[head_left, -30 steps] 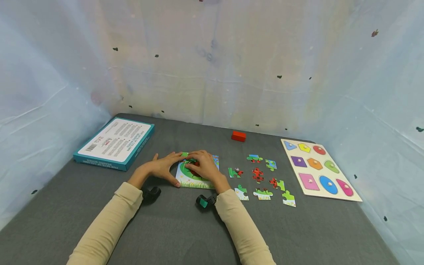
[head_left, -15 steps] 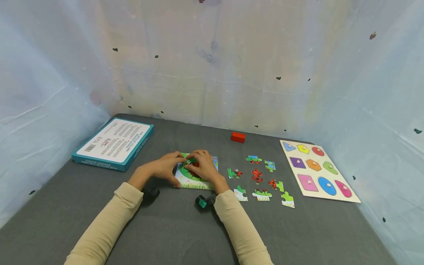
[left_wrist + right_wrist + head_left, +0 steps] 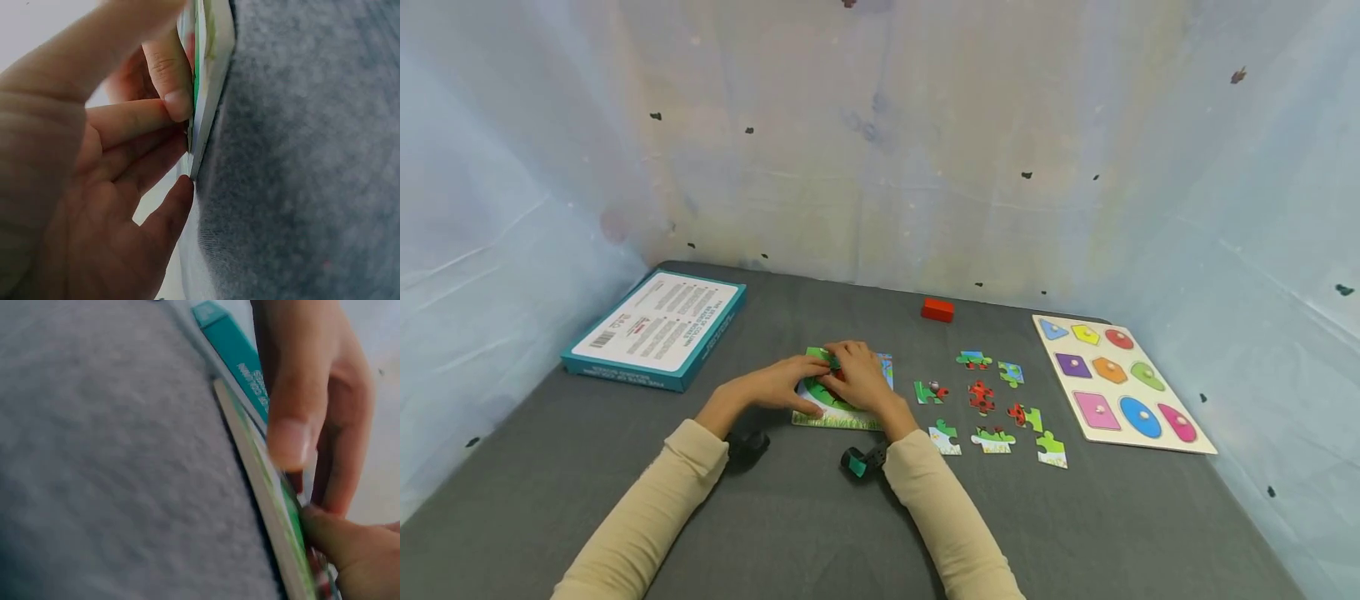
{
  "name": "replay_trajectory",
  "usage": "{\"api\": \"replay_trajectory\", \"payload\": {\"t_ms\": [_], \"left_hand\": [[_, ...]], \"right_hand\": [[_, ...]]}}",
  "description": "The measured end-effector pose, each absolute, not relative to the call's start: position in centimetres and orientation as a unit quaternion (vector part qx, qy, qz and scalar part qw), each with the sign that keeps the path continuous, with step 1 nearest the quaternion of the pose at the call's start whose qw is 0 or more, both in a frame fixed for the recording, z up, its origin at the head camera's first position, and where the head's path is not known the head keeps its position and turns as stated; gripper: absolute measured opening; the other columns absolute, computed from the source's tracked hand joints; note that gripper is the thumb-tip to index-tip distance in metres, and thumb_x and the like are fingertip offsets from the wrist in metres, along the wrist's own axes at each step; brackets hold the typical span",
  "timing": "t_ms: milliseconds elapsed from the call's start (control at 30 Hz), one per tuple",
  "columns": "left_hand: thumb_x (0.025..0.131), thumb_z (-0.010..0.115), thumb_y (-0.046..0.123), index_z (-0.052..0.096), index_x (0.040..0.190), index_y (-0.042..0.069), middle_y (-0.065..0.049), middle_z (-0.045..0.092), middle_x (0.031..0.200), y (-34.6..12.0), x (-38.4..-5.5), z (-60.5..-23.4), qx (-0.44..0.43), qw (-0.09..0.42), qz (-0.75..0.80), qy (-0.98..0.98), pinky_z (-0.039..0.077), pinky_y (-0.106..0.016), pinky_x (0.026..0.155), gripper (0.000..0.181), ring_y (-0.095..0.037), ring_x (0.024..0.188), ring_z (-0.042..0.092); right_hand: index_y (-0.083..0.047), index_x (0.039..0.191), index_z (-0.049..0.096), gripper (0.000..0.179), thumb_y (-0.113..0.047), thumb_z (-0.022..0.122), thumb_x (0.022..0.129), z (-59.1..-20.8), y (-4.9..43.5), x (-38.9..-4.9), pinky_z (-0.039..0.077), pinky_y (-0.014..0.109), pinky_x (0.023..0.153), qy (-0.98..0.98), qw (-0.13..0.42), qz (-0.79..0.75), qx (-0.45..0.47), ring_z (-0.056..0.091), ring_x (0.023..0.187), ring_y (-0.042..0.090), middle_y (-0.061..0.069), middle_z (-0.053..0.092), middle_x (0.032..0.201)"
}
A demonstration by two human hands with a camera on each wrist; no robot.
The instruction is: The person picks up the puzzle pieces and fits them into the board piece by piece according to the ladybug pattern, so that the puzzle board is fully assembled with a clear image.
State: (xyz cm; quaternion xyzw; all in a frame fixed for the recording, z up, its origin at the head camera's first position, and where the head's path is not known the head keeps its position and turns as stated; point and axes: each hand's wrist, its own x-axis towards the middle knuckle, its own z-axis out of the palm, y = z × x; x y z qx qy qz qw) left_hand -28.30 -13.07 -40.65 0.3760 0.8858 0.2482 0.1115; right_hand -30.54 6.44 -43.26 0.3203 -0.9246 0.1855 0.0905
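A picture board (image 3: 835,422) showing a red ladybird on a green leaf lies in the middle of the table. Over its upper left part, my right hand (image 3: 861,379) curls its thumb and forefinger about a green puzzle piece (image 3: 834,363), mostly covered by the fingers. My left hand (image 3: 775,387) reaches in from the left, fingers long and fingertips meeting the right hand's. Its thumb lies over the board's lower left area. In the left wrist view, the left little finger (image 3: 178,200) is right at the board's edge. The right thumb (image 3: 322,528) presses close on the picture.
Several loose puzzle pieces (image 3: 981,397) are spread right of the board. Beyond them lies a wooden shape board (image 3: 1120,375) with coloured knobbed shapes. A red block (image 3: 937,310) sits at the back, and a teal box (image 3: 655,329) lies at the back left.
My left hand has moved a little right, its thumb now further in over the picture board and its fingers flatter. My right hand stays almost in place, its fingertips shifting slightly over the puzzle piece.
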Motion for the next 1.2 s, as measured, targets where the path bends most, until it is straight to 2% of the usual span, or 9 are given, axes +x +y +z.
{"api": "replay_trajectory", "payload": {"t_ms": [100, 200, 300, 367, 600, 833, 1200], "left_hand": [[0.083, 0.070, 0.038, 0.039, 0.140, -0.003, -0.020, 0.032, 0.145, -13.2, -28.4, -40.8, 0.377, 0.110, 0.252, 0.884, 0.028, -0.055, 0.103, 0.077, -0.039, 0.133, 0.029], [0.083, 0.070, 0.039, 0.040, 0.139, -0.003, -0.021, 0.033, 0.145, -13.3, -28.4, -41.0, 0.382, 0.111, 0.255, 0.881, 0.029, -0.055, 0.103, 0.076, -0.039, 0.132, 0.030], [0.082, 0.070, 0.042, 0.041, 0.138, -0.002, -0.021, 0.033, 0.144, -13.2, -28.5, -41.0, 0.382, 0.114, 0.255, 0.881, 0.029, -0.055, 0.102, 0.077, -0.040, 0.132, 0.030], [0.080, 0.071, 0.043, 0.041, 0.138, -0.001, -0.020, 0.033, 0.145, -13.1, -28.5, -41.1, 0.379, 0.116, 0.255, 0.882, 0.028, -0.055, 0.103, 0.079, -0.039, 0.133, 0.029], [0.078, 0.073, 0.043, 0.041, 0.139, -0.001, -0.019, 0.033, 0.145, -13.1, -28.3, -41.2, 0.374, 0.114, 0.254, 0.885, 0.027, -0.055, 0.104, 0.082, -0.039, 0.134, 0.026], [0.078, 0.074, 0.041, 0.040, 0.140, 0.002, -0.016, 0.032, 0.146, -13.2, -28.3, -41.2, 0.363, 0.121, 0.258, 0.887, 0.024, -0.055, 0.105, 0.081, -0.037, 0.136, 0.022], [0.078, 0.073, 0.045, 0.041, 0.140, 0.004, -0.014, 0.032, 0.146, -13.3, -28.6, -41.5, 0.366, 0.119, 0.257, 0.886, 0.023, -0.056, 0.106, 0.081, -0.037, 0.137, 0.020]], "right_hand": [[-0.008, 0.140, 0.041, 0.058, -0.037, 0.057, 0.092, -42.4, 6.4, -30.4, 0.034, 0.051, 0.101, -0.926, 0.065, 0.167, 0.333, 0.041, 0.124, 0.030, 0.011, 0.049, 0.132], [-0.005, 0.146, 0.029, 0.069, -0.032, 0.062, 0.091, -41.5, 7.0, -30.4, 0.033, 0.049, 0.102, -0.914, 0.019, 0.184, 0.360, 0.043, 0.124, 0.030, 0.012, 0.049, 0.133], [-0.004, 0.149, 0.017, 0.081, -0.026, 0.066, 0.088, -40.6, 8.2, -30.4, 0.032, 0.048, 0.104, -0.892, -0.030, 0.227, 0.389, 0.041, 0.127, 0.030, 0.015, 0.046, 0.136], [-0.005, 0.150, 0.014, 0.084, -0.024, 0.067, 0.087, -40.2, 9.4, -30.4, 0.030, 0.048, 0.105, -0.879, -0.042, 0.249, 0.404, 0.037, 0.130, 0.030, 0.016, 0.042, 0.140], [-0.013, 0.149, 0.023, 0.083, -0.028, 0.071, 0.083, -39.0, 14.8, -29.2, 0.027, 0.049, 0.106, -0.870, -0.004, 0.264, 0.417, 0.032, 0.134, 0.025, 0.010, 0.036, 0.146], [-0.017, 0.147, 0.030, 0.078, -0.031, 0.072, 0.082, -37.2, 20.7, -27.7, 0.028, 0.052, 0.105, -0.891, -0.001, 0.268, 0.366, 0.026, 0.136, 0.027, 0.006, 0.031, 0.148], [-0.008, 0.140, 0.041, 0.063, -0.024, 0.068, 0.086, -38.0, 28.2, -27.8, 0.027, 0.059, 0.101, -0.914, 0.050, 0.291, 0.279, 0.030, 0.132, 0.035, 0.013, 0.037, 0.143]]}}
